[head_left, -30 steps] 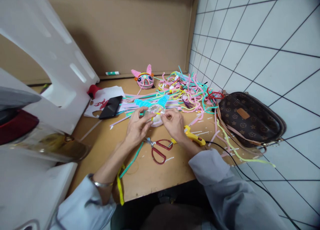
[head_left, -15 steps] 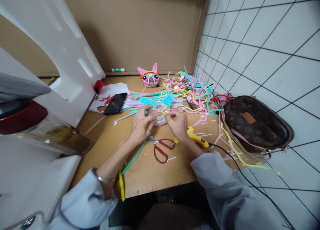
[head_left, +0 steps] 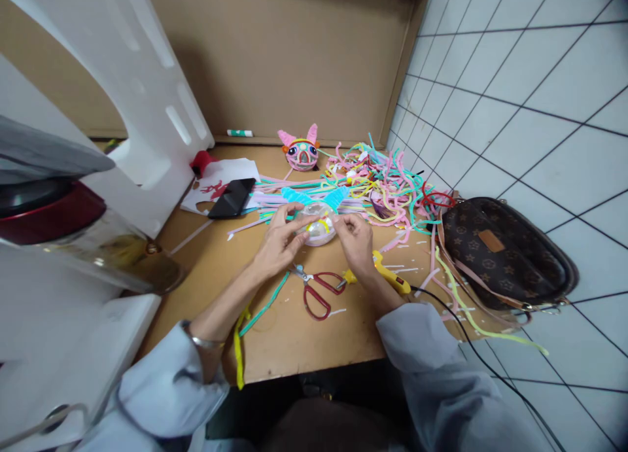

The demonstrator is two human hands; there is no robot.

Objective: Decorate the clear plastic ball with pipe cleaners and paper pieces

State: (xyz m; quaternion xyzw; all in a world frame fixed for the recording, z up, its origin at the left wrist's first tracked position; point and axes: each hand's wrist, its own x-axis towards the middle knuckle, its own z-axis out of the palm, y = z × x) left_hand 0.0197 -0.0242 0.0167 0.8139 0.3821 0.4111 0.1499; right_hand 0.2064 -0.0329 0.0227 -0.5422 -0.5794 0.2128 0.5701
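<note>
A clear round ball (head_left: 322, 233) with two blue pipe-cleaner ears (head_left: 337, 197) and a bent yellow pipe-cleaner strip on its front is between my hands. My left hand (head_left: 279, 241) grips its left side, fingers on top and thumb low at the front. My right hand (head_left: 354, 239) is closed at the ball's right edge, thumb and fingertips pinched; what they hold, if anything, is too small to make out. Red-handled scissors (head_left: 316, 292) lie open on the table below the hands. Beside my right wrist rests a yellow hot glue gun (head_left: 390, 275).
Behind the ball sits a finished-looking pink-eared head (head_left: 300, 154). A tangle of pipe cleaners (head_left: 387, 184) spreads right of it. A black phone (head_left: 232, 198) lies on paper at left. A brown handbag (head_left: 505, 249) stands at right, the glue gun's cord (head_left: 458, 318) passing below it.
The view has shifted slightly. My right fingers have drawn back a little from the ball's front toward its right edge, so more of the yellow strip shows. My left hand keeps its grip.
</note>
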